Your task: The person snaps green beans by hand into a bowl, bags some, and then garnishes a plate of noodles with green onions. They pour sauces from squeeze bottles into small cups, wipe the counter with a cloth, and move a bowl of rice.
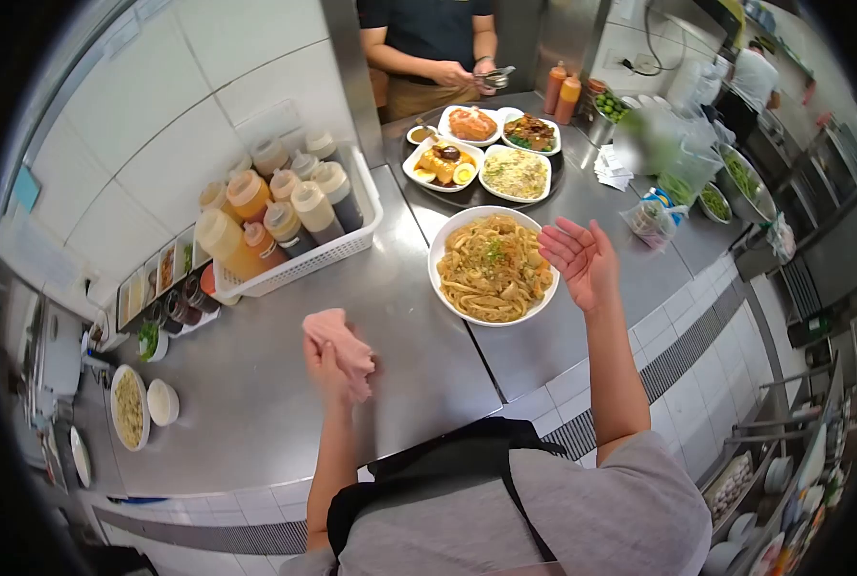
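Observation:
My left hand point(327, 367) grips a crumpled pink cloth point(340, 348) above the steel counter. Beside the large white bowl of noodles point(494, 269), my right hand point(582, 257) is held palm up with its fingers stretched out and nothing in it. The noodles are topped with a little chopped green garnish. Just behind the bowl, a round dark tray point(469, 199) carries several white dishes, among them a plate of fried rice point(516, 174) and a dish with halved eggs point(443, 165).
A white basket of squeeze bottles point(299, 252) stands by the wall, with condiment trays point(155, 274) beside it. Across the counter a person point(433, 48) holds a small metal object. Sauce bottles point(562, 94) and bagged greens point(683, 173) sit at the right. Shelving point(774, 470) flanks the floor drain.

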`<state>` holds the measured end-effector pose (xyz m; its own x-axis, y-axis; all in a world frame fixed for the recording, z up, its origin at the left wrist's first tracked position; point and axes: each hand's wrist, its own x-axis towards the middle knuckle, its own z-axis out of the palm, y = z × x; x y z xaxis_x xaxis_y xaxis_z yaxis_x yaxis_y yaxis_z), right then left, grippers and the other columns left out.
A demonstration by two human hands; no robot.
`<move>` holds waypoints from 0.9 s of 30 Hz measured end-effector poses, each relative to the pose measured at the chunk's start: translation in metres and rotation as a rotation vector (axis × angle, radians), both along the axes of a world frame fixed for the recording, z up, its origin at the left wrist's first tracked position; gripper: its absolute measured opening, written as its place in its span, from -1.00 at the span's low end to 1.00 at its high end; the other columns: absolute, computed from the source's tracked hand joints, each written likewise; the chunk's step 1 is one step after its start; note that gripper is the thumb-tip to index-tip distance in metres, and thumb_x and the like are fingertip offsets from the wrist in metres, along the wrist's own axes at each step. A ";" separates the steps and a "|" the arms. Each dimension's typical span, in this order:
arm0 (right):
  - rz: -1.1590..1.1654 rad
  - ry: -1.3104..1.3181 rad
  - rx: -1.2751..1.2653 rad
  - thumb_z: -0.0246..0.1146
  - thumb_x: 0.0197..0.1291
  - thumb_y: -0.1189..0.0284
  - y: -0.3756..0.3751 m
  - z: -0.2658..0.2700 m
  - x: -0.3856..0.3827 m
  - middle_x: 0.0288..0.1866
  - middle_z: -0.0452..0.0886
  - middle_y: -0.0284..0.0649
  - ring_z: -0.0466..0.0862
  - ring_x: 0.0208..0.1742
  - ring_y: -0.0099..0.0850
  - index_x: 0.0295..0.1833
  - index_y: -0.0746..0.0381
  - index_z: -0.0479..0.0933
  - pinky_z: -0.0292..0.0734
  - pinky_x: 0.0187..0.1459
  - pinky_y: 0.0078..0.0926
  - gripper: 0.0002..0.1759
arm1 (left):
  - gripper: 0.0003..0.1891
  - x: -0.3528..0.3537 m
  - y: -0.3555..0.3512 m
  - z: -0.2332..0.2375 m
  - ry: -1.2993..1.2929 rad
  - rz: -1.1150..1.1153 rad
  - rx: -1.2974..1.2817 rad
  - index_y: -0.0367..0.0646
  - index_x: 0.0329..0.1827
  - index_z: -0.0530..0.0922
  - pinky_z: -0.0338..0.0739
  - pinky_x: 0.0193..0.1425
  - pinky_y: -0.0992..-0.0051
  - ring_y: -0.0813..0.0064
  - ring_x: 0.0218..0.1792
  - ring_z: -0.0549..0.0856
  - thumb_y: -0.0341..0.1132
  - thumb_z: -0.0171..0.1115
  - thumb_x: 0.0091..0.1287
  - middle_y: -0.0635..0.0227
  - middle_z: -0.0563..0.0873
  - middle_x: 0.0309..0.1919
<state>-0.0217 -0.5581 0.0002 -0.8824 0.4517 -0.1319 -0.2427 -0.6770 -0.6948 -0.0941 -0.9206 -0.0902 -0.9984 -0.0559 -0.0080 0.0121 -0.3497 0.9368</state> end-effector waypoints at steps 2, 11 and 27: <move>0.118 0.097 -0.074 -0.17 0.35 0.19 -0.017 0.011 -0.005 -0.02 0.50 0.22 0.56 0.02 -0.07 0.07 0.51 0.36 0.52 0.05 -0.25 -0.46 | -0.59 0.014 -0.022 0.007 0.009 0.101 -0.027 -0.23 0.28 0.19 0.33 0.23 0.41 0.38 0.16 0.43 -0.49 -0.21 0.34 0.22 0.38 0.18; 0.989 0.097 0.549 0.06 0.10 0.62 -0.226 -0.017 -0.023 -0.14 0.56 -0.15 0.60 -0.29 -0.38 0.02 0.23 0.48 0.55 -0.25 -0.56 -0.66 | -0.60 0.088 -0.143 0.060 0.270 0.714 -0.194 -0.32 0.25 0.23 0.30 0.19 0.52 0.48 0.12 0.42 -0.40 -0.07 0.38 0.26 0.42 0.13; 1.245 0.439 1.191 0.22 0.08 0.44 -0.362 -0.097 0.036 -0.42 0.52 -0.15 0.57 -0.40 -0.28 -0.20 0.25 0.56 0.50 -0.32 -0.41 -0.83 | -0.41 -0.032 -0.269 -0.071 -0.017 0.490 -1.795 -0.06 0.35 0.18 0.04 0.34 0.07 -0.09 0.33 0.12 -0.03 -0.09 0.28 -0.02 0.15 0.34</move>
